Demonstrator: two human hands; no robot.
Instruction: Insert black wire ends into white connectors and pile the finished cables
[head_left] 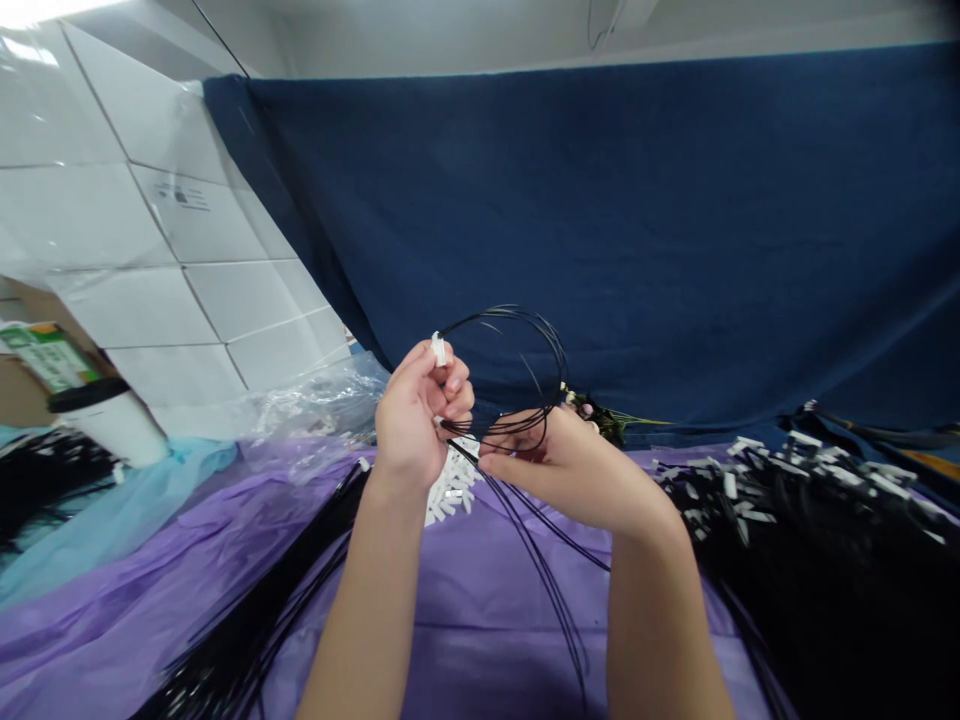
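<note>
My left hand (426, 410) is closed, pinching a small white plug connector (439, 349) between thumb and forefinger. Thin black wires (551, 335) run from this connector in a wide loop over to my right hand (536, 440). My right hand's fingers are curled around part of these wires, partly hidden behind the back of the hand. Another wire end sits near the lower fingers of my left hand. Loose wire lengths hang down between my forearms. Beneath the hands lies a pile of white connectors (452, 490) on the purple sheet (487, 610).
A bundle of black wires (277, 580) lies left of my left forearm. At right is a large heap of black wires with white connectors (825, 480). A white cup (112, 420) with a black lid, clear plastic and stacked white boxes (142, 220) stand left. A dark blue cloth (600, 200) hangs behind.
</note>
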